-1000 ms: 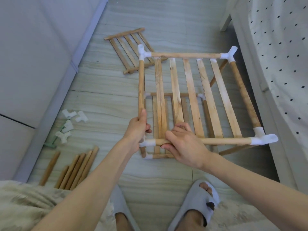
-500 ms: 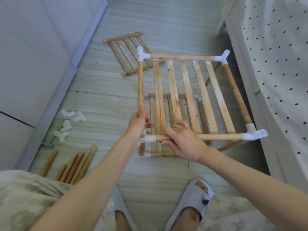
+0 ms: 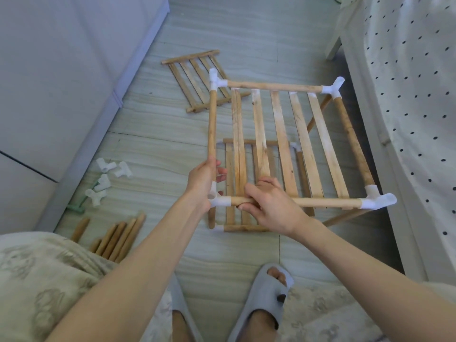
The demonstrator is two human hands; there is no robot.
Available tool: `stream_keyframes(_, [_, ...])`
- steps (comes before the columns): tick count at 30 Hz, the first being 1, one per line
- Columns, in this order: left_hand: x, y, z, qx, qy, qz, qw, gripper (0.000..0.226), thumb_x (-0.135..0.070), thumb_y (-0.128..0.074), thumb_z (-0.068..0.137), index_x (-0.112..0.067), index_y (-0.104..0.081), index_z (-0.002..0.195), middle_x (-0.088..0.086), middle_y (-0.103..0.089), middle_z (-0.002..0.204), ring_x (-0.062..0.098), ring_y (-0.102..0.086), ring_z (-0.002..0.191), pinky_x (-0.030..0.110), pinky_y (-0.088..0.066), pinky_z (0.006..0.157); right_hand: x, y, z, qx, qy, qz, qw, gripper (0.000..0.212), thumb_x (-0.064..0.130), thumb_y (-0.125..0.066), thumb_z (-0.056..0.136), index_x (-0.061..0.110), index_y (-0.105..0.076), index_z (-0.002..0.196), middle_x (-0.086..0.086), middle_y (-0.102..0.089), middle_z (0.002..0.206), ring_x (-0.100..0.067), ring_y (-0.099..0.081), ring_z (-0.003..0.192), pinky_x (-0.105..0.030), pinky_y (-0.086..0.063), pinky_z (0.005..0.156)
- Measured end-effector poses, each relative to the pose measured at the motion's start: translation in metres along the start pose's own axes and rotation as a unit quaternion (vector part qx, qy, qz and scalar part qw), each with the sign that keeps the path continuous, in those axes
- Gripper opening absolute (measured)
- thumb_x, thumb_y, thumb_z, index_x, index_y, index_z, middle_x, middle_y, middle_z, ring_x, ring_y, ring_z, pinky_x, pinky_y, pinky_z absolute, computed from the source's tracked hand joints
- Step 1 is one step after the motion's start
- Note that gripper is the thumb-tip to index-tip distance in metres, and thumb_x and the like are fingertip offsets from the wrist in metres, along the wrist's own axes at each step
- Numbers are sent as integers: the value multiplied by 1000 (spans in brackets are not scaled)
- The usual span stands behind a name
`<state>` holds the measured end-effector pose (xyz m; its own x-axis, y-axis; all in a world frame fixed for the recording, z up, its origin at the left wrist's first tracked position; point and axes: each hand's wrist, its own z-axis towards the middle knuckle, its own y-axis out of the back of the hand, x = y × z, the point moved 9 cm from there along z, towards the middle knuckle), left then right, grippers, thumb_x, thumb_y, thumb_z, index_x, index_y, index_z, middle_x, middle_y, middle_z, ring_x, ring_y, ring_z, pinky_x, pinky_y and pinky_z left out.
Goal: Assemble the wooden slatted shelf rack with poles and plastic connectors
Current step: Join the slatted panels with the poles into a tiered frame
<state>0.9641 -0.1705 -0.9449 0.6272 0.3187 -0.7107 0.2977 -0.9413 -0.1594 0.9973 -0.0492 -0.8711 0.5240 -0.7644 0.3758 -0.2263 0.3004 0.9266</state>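
The half-built rack (image 3: 283,149) sits on the floor in the middle of the frame, its upper slatted tier framed by four poles and white plastic corner connectors, with a lower tier showing through the slats beneath. The left hand (image 3: 201,186) is wrapped around the left side pole (image 3: 211,124) just above the near-left connector (image 3: 217,197), and the right hand (image 3: 269,206) is curled around the near front pole (image 3: 320,202), close to that same corner. It looks as if that joint is being seated. The risk I see is in the squeeze: pushing this corner together could lever the far joints, and the near-right connector (image 3: 377,199) or the two at the back could work loose if the frame twists. The leftmost slats sit close together rather than evenly spaced, so one may slip off the rail under pressure. A finger could also get nipped between pole and connector. At the left of the frame, spare white connectors (image 3: 108,176) lie beside a bundle of loose poles (image 3: 116,236), and a spare slatted panel (image 3: 197,80) lies flat at upper centre, partly under the rack's far-left corner, where it might be knocked.
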Motion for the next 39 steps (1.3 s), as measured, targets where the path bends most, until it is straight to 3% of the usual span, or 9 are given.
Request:
stream_keyframes(5, [-6,3,2,-13,5,-14,1000,25,-35,-47,97,-18,-63,88,-1,-67,75,13,-62,93,44,-35,103,-1,-1,6,2,2,-20,1000,16,22,-57,91,10,-51,83,-1,-51,68,-28,-56,72,-38,-34,98])
stream_keyframes(10, [-32,5,10,-16,-17,6,1000,28,-27,-45,99,-7,-62,108,3,-65,88,19,-57,83,34,-43,79,-6,3,29,-1,-23,-14,1000,18,29,-55,93,11,-53,88,-5,-60,79,-27,-54,86,-33,-33,95])
stream_keyframes(14, [-54,16,7,-3,-11,167,986,22,-17,-41,98,-7,-56,87,4,-63,83,20,-58,74,32,-48,70,-8,6,34,-53,-100,-29,993,25,40,-55,90,17,-60,96,-1,-60,98,-21,-48,105,-38,-28,104])
stream_keyframes(16, [-73,22,-6,30,-21,273,961,17,-13,-39,96,-10,-54,90,0,-61,71,14,-60,65,27,-47,67,-8,6,39,-57,-148,-57,986,29,44,-51,91,20,-59,104,2,-56,110,-20,-43,114,-39,-22,109])
stream_keyframes(20, [-131,39,-40,72,-85,401,910,20,-25,-39,99,-17,-54,109,-1,-65,97,15,-61,86,29,-44,85,10,6,62,-44,-239,-24,970,32,31,-46,95,16,-50,124,-3,-43,134,-23,-29,132,-48,-12,115])
stream_keyframes(25, [-179,98,-85,67,-219,355,906,24,-31,-39,100,-20,-58,108,-4,-69,90,11,-66,82,27,-49,79,105,0,98,-86,-65,-24,994,37,26,-43,97,12,-48,130,-5,-45,138,-23,-37,130,-38,-18,112])
stream_keyframes(31, [-78,241,-51,-74,-117,299,944,27,-18,-36,101,-9,-55,119,7,-59,104,15,-53,76,22,-39,62,146,-70,119,15,-8,-147,989,41,26,-37,98,15,-35,137,-5,-32,147,-19,-14,143,-55,21,106])
stream_keyframes(36, [8,336,-9,-144,-55,360,920,38,-5,-42,97,-3,-46,135,14,-54,130,27,-52,117,30,-40,94,134,-156,132,169,-10,-47,984,50,26,-38,99,15,-24,146,-9,-26,152,-25,-22,141,-38,-18,114])
stream_keyframes(39, [47,359,10,-122,-50,405,905,55,-20,-52,94,-22,-33,145,7,-43,142,25,-42,130,32,-36,106,109,-211,131,260,-73,-3,963,52,26,-38,99,18,-20,148,-9,-26,152,-29,-28,137,-39,-29,109])
